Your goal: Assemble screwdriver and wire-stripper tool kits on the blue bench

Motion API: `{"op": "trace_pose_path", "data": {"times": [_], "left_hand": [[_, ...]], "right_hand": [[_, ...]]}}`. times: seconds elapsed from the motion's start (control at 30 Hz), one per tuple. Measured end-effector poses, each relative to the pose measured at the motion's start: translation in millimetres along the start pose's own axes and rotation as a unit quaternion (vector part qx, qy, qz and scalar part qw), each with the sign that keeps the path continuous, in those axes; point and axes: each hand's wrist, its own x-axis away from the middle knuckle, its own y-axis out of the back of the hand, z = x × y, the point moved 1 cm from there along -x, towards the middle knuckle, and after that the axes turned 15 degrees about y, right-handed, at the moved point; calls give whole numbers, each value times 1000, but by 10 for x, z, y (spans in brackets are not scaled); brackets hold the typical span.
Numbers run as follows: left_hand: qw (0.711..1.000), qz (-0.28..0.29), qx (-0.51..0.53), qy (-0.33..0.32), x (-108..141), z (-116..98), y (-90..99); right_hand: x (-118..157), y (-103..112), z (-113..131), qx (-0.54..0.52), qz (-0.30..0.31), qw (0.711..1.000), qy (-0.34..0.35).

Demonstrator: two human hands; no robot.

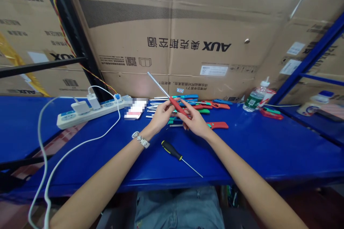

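Note:
Both hands hold a red-handled long-nozzle lighter (176, 105) above the table, its silver tube pointing up and to the left. My left hand (162, 115) is closed around the handle near the base of the tube. Closed on the lower part of the same handle is my right hand (195, 118), partly hiding it. Behind and under the hands lie several more long lighters with red, blue and green handles. One orange-red lighter (219, 125) rests just right of my right hand. Nearer to me, a black and yellow screwdriver (172, 150) lies with its tip toward the front right.
A white power strip (90, 112) with plugged-in chargers and trailing white cables (80, 144) occupies the left side. A clear bottle with a green label (252, 100) and a red packet (271, 113) stand at the right. Cardboard (188, 14) walls the back of the blue table (249, 154).

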Motion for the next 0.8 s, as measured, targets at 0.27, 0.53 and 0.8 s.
{"op": "trace_pose_path", "data": {"times": [0.27, 0.53, 0.8], "left_hand": [[1000, 9, -3, -25, 109, -40, 46], [999, -7, 39, -10, 66, 43, 61], [996, -7, 84, 19, 67, 65, 31]], "right_hand": [[12, 23, -87, 155, -19, 986, 54], [21, 34, -25, 196, 22, 979, 55], [-7, 99, -129, 160, 14, 984, 79]]}}
